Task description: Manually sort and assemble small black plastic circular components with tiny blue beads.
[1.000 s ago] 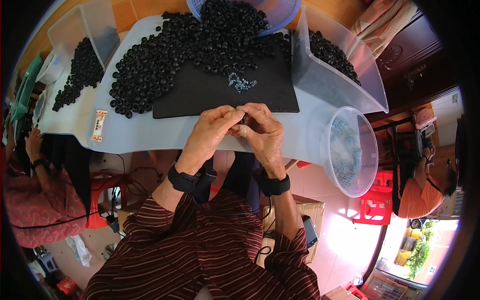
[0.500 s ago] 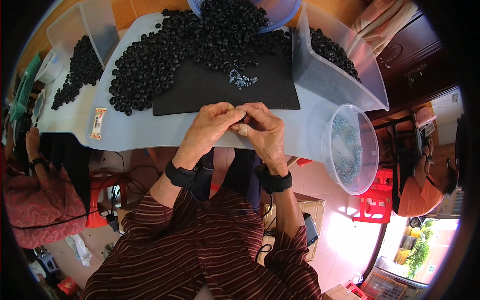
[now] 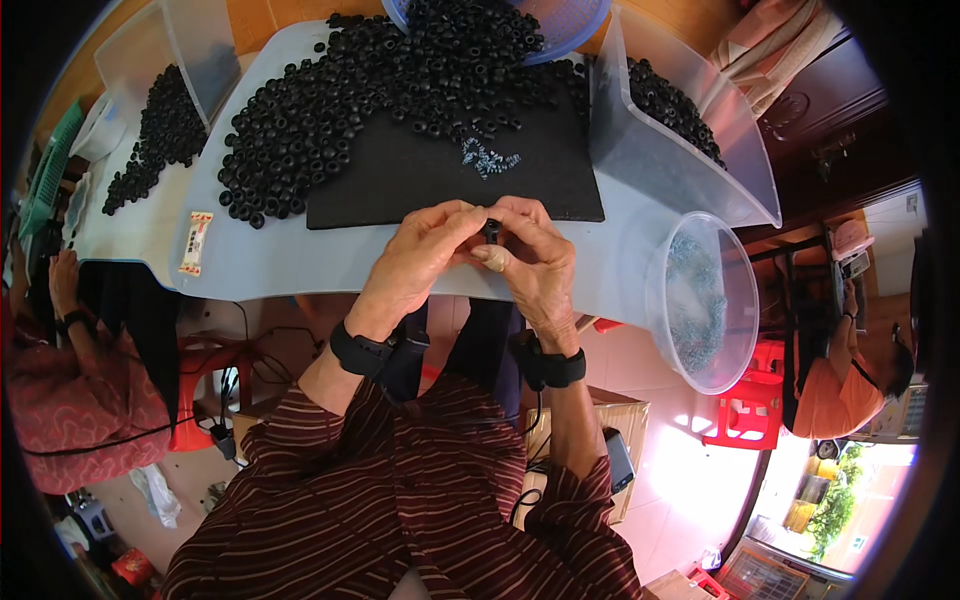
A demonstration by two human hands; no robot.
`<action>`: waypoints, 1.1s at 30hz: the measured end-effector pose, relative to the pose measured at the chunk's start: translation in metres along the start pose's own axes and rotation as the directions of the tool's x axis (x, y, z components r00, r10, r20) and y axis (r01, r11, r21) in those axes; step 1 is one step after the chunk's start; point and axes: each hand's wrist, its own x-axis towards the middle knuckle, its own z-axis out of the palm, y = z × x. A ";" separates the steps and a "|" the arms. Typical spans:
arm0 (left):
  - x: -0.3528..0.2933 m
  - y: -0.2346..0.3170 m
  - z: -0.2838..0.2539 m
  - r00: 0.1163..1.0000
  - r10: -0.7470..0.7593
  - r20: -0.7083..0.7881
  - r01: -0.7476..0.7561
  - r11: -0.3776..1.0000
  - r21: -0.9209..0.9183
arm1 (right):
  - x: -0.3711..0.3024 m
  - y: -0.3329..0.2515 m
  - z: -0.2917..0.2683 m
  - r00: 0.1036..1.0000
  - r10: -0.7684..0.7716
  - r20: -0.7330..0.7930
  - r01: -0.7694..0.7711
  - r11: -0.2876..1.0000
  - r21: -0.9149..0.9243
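Above the table's front edge, my two hands meet at the fingertips. My right hand [image 3: 530,255] pinches a small black hollow plastic part [image 3: 491,232] between thumb and fingers, its opening showing. My left hand [image 3: 425,250] is closed in a pinch against it; what lies between its fingertips is hidden. Just beyond is a black mat [image 3: 400,180] bearing a little cluster of small silvery coil springs [image 3: 488,158]. A large heap of similar black parts [image 3: 290,140] spreads over the mat's far side and the table.
Spilling parts, a blue basket [image 3: 565,35] tilts at the back. A clear bin [image 3: 680,140] of black parts stands right, above a round tub [image 3: 752,300] of springs. A wrapped packet [image 3: 196,243] lies left. Co-workers sit at the left [image 3: 85,400] and far right [image 3: 845,385].
The fingers of my right hand have shifted and opened a little, so the black part between them now shows more clearly. Both hands stay in nearly the same place.
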 end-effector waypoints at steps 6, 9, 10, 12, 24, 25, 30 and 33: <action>0.005 -0.008 0.001 0.969 -0.091 0.229 0.175 0.910 -0.376 | 0.001 0.005 -0.002 1.000 -0.008 -0.018 0.010 0.993 0.122; 0.005 -0.014 -0.001 0.979 -0.079 0.190 0.147 0.915 -0.376 | 0.001 0.006 -0.004 1.000 0.010 -0.002 -0.010 0.989 0.150; 0.004 -0.012 -0.001 0.979 -0.081 0.189 0.148 0.914 -0.377 | 0.001 0.007 -0.004 1.000 0.013 -0.002 -0.012 0.989 0.150; 0.003 -0.007 -0.002 0.978 -0.089 0.191 0.145 0.943 -0.300 | 0.001 0.009 -0.006 0.999 0.008 0.033 -0.013 0.987 0.160; 0.005 -0.010 -0.005 0.980 -0.107 0.168 0.140 0.970 -0.200 | 0.002 0.005 -0.007 0.994 0.083 0.075 -0.097 0.976 0.197; 0.005 -0.009 -0.005 0.980 -0.107 0.169 0.140 0.969 -0.202 | 0.002 0.006 -0.007 0.994 0.084 0.075 -0.097 0.976 0.195; 0.003 -0.005 -0.003 0.980 -0.119 0.157 0.151 0.967 -0.206 | 0.002 0.008 -0.006 0.993 0.087 0.079 -0.101 0.973 0.206; 0.007 -0.009 -0.006 0.973 -0.115 0.200 0.160 0.961 -0.225 | 0.002 0.007 -0.004 0.996 0.071 0.047 -0.078 0.981 0.179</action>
